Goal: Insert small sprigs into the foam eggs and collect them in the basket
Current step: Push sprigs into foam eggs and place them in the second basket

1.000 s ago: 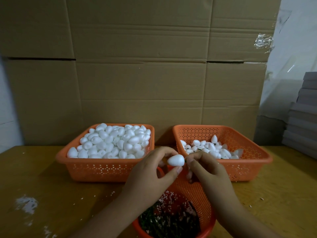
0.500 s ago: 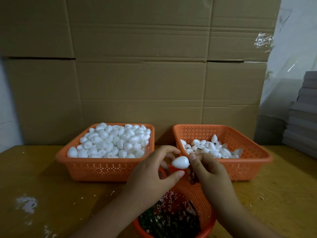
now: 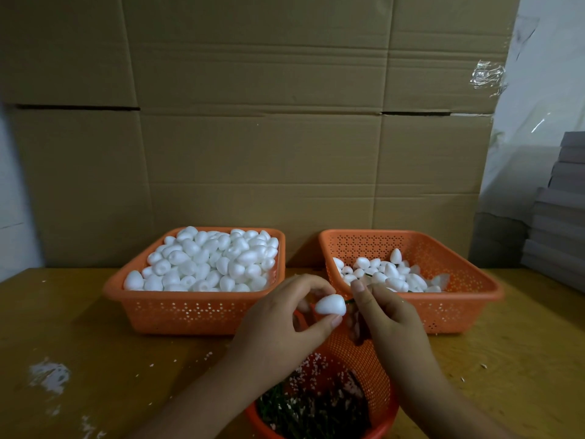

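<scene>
At lower centre of the frame the left hand [image 3: 278, 331] pinches a white foam egg [image 3: 330, 304] between thumb and fingers; the right hand [image 3: 389, 321] just beside it pinches a thin green sprig [image 3: 349, 301] at the egg's blunt end, above the round orange basket [image 3: 376, 375]

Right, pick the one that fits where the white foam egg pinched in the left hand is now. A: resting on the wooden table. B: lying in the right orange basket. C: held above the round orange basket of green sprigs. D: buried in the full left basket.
C: the left hand pinches the white foam egg in the air over the round orange basket of green sprigs.
</scene>
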Demonstrator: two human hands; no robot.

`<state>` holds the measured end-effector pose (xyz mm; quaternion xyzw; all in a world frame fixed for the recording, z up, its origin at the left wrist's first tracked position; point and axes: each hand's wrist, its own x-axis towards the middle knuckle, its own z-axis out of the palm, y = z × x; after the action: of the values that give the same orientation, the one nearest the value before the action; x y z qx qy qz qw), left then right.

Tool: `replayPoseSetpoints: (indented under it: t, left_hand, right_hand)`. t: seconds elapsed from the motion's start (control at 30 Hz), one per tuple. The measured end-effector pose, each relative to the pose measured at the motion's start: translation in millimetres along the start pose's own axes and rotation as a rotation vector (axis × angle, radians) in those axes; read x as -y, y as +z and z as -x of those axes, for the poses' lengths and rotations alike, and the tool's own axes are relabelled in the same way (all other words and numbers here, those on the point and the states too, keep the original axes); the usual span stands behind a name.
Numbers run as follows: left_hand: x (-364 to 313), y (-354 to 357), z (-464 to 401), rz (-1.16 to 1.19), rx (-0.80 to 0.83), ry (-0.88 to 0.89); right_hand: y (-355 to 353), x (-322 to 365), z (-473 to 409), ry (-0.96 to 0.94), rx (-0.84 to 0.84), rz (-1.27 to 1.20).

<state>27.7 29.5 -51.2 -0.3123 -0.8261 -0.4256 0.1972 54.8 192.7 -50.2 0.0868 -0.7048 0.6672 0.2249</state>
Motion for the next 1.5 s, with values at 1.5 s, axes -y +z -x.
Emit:
replayPoseSetpoints:
  t: [1.5]
  left_hand:
    - [9.2,-1.7,-4.7,0.218,-0.098,-0.131]
  right_hand:
    - [1.4,-6.3,5.3,-0.093,0.035,0.155]
